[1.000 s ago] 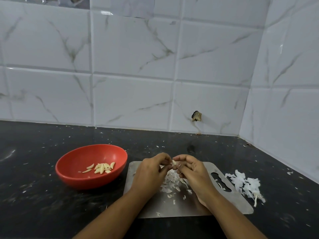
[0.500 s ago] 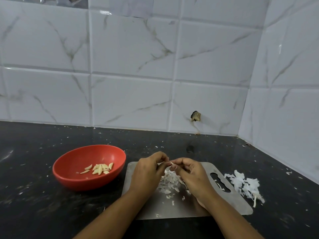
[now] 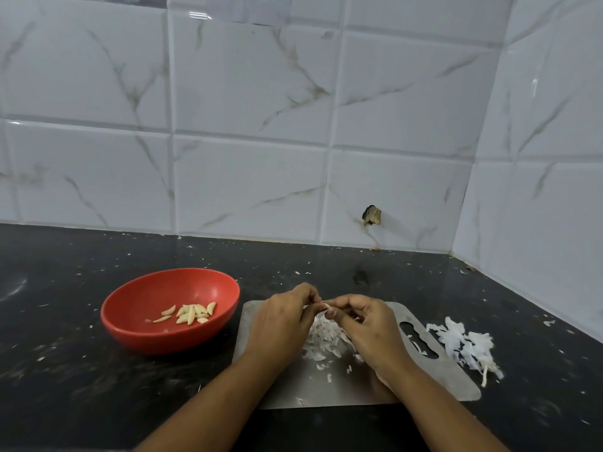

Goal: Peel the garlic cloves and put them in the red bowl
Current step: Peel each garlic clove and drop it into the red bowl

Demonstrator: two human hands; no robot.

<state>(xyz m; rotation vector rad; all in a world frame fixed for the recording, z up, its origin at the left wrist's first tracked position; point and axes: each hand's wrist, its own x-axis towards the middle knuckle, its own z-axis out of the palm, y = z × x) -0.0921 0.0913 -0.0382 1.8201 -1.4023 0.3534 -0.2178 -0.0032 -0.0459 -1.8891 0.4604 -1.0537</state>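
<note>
The red bowl (image 3: 140,324) sits on the black counter to the left, with several peeled garlic cloves (image 3: 191,313) inside. My left hand (image 3: 280,324) and my right hand (image 3: 368,331) meet fingertip to fingertip above the steel cutting board (image 3: 326,386). Together they pinch a small garlic clove (image 3: 323,305), mostly hidden by the fingers. A heap of white garlic skins (image 3: 321,340) lies on the board under the hands.
A second pile of papery skins (image 3: 466,347) lies on the counter right of the board. Small skin flakes are scattered over the black counter (image 3: 65,370). White tiled walls close the back and the right side.
Both hands have stayed together over the board, working the clove with small finger movements. The bowl and the piles have not moved.
</note>
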